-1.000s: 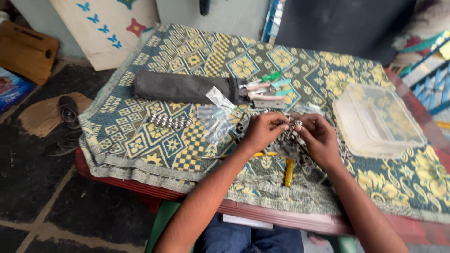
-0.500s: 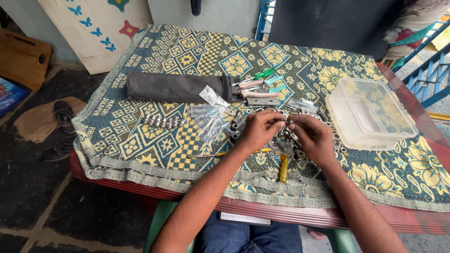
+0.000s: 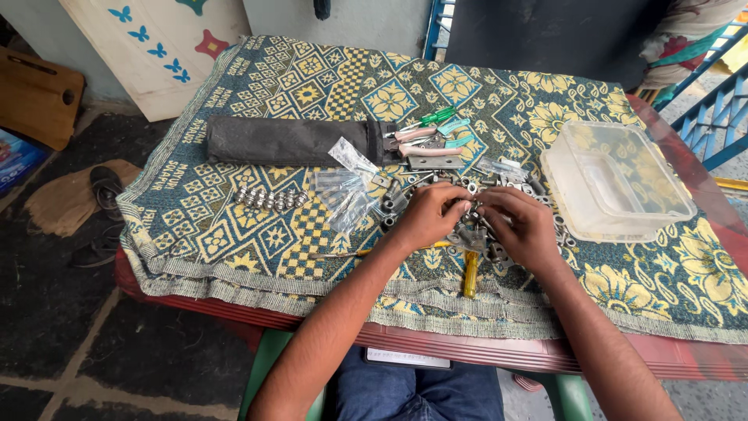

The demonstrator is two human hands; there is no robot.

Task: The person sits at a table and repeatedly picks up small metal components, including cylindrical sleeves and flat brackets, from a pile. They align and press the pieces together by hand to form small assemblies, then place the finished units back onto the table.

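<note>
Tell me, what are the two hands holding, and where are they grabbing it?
The left hand and right hand pinch a small metal part between their fingertips, above the pile of metal pieces. Which end they grip cannot be told.

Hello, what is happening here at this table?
A seated person works with both hands over a heap of small metal parts on a patterned cloth. The left hand and right hand meet over the heap, pinching small pieces; what exactly they hold is hidden. A yellow-handled screwdriver lies below them, a clear plastic box to the right.
</note>
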